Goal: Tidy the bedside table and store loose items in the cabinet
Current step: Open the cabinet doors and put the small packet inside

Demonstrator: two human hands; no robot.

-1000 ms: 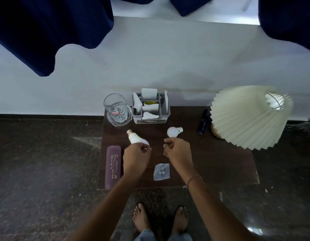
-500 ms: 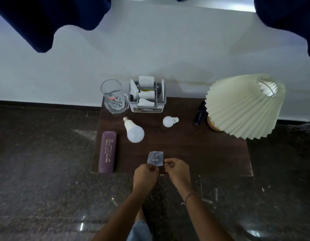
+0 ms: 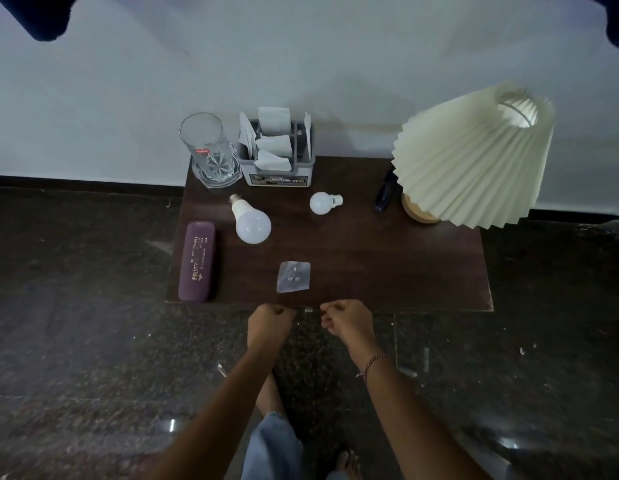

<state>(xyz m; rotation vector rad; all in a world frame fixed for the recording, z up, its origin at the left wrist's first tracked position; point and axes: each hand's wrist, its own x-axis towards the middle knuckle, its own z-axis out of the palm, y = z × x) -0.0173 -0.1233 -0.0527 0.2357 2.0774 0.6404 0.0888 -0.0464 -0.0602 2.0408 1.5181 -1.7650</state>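
- The left hand [image 3: 268, 323] and right hand [image 3: 348, 322] sit side by side, a small gap between them, at the front edge of the table [image 3: 387, 271].
- Both sets of fingers are curled tightly under, knuckles up. Whether they grip anything beneath cannot be told.
- A small pale glint [image 3: 308, 310] shows in the gap between the hands, at the table edge; it is too small to identify.
- A bracelet [image 3: 372, 363] circles the right wrist.
- Just beyond the fingertips, a clear packet [image 3: 293, 277] lies flat on the table, apart from both hands.
- Beyond and to the left of the left hand, a purple case [image 3: 197, 261] lies lengthwise along the table's left edge.
- Farther out, past the packet, a large bulb [image 3: 251, 220] lies on its side, its cap pointing away from the hands.
- A small bulb [image 3: 322, 202] lies to the right of the large one, well apart from it.
- At the far edge by the wall, a glass [image 3: 211, 154] stands upright, just beside a grey caddy [image 3: 278, 157] stuffed with white papers.
- Far right of the right hand, a pleated lamp [image 3: 474, 154] leans tilted, with a dark blue object [image 3: 384, 194] just beside its wooden base.
- Nearer than the hands, jeans and a bare foot show above the dark stone floor [image 3: 93, 341].
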